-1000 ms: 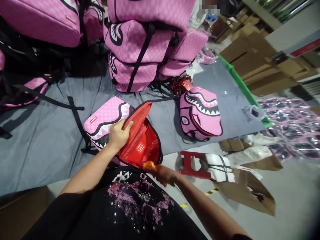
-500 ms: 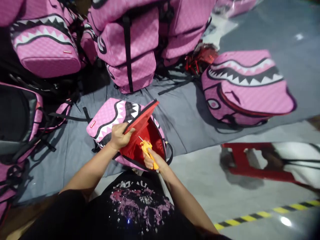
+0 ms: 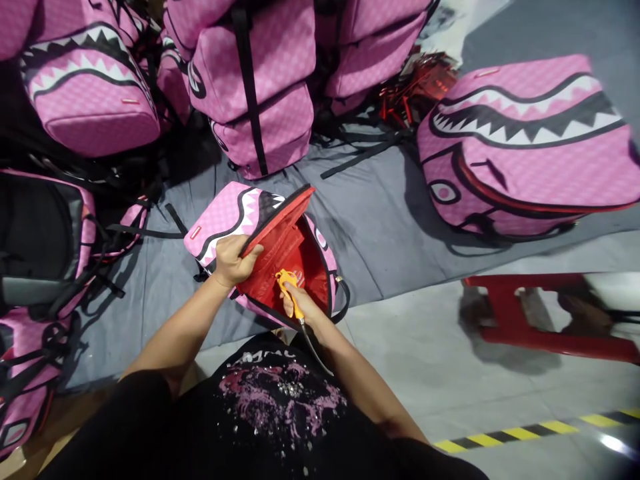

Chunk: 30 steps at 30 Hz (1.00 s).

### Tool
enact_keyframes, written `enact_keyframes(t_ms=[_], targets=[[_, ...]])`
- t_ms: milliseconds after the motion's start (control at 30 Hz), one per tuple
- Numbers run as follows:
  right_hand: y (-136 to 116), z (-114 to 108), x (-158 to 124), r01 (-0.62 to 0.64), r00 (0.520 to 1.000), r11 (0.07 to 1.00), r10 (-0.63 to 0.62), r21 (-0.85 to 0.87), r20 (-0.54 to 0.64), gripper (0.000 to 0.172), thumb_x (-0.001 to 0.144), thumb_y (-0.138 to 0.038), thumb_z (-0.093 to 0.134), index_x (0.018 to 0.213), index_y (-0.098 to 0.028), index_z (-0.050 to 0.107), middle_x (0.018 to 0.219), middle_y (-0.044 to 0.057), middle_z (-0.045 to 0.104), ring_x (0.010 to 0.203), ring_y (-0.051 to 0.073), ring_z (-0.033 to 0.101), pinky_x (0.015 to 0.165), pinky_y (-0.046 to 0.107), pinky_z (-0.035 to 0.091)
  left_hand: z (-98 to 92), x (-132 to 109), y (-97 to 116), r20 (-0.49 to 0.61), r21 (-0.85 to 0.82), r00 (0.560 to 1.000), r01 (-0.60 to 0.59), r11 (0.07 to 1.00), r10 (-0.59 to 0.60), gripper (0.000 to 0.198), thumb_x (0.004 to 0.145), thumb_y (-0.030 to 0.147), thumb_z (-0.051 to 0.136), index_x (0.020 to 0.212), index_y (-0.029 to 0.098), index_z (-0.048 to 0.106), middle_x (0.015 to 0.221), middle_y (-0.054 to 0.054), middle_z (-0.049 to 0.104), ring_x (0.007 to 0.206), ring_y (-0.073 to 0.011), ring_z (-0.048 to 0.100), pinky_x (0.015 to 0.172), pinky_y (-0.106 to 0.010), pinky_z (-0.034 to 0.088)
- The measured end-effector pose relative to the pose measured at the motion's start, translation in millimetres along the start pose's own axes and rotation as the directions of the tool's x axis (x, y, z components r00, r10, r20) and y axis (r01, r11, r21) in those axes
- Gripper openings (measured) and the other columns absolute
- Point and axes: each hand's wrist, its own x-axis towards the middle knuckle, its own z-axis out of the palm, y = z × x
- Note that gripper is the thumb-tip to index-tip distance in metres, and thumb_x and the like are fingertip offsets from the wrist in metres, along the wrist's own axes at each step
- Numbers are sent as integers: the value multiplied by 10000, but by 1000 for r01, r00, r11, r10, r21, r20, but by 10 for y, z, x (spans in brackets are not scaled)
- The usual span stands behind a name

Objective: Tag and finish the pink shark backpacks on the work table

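A pink backpack (image 3: 225, 213) with a shark-teeth print lies in front of me, its front panel lifted so that the red lining (image 3: 313, 267) shows. My left hand (image 3: 235, 260) grips the edge of that raised panel, thumb on the red inner side. Within the opening, my right hand (image 3: 296, 300) is wrapped round a yellow air blow gun (image 3: 287, 279). A thin grey hose (image 3: 315, 350) runs from the gun's handle down past my right forearm. The gun's nozzle is hard to make out against the lining.
More pink backpacks stand at the back (image 3: 263, 87), and another backpack (image 3: 530, 153) lies partly unzipped at the right. Red pieces (image 3: 420, 83) are heaped behind it. Grey cloth (image 3: 370, 220) covers the table. A red frame (image 3: 505, 320) is on the floor.
The blow gun has turned in my right hand, and its hose now shows. My left hand still holds the panel. The whole view has shifted slightly.
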Motion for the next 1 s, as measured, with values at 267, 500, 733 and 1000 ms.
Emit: enact_keyframes(t_ms=[267, 500, 733, 1000], targets=[[-130, 137, -167, -90, 984, 983, 113, -162, 137, 539, 715, -713, 644, 742, -186, 533, 365, -105, 355, 306, 79, 345, 342, 212, 338, -10, 81, 66, -21, 59, 999, 30, 998, -29, 513, 942, 517, 459, 552, 214, 322, 483, 45, 291, 421, -95, 281, 475, -283, 231], [-644, -11, -856, -120, 974, 854, 2, -506, -228, 337, 801, -483, 683, 759, -186, 530, 390, -59, 475, 295, 101, 422, 314, 209, 276, -99, 135, 4, 132, 0, 959, -253, 967, 251, 393, 943, 415, 505, 610, 208, 498, 480, 27, 433, 435, -112, 407, 505, -274, 293], [-1725, 348, -611, -199, 972, 338, -51, -920, -229, 229, 797, -341, 711, 739, -153, 593, 535, 3, 580, 448, 104, 512, 449, 218, 370, -164, 110, -56, 276, -5, 909, -324, 946, 312, 339, 906, 474, 565, 684, 221, 604, 542, 6, 537, 506, -134, 496, 538, -289, 319], [-2426, 130, 290, -303, 946, 120, 160, -945, -283, 407, 603, -267, 880, 509, -184, 493, 423, -62, 392, 367, 74, 417, 411, 219, 340, 10, -891, 897, 572, -163, 806, 294, 942, -152, 79, 882, 292, 595, 907, 285, 669, 935, -30, 707, 955, -177, 653, 818, -307, 485]])
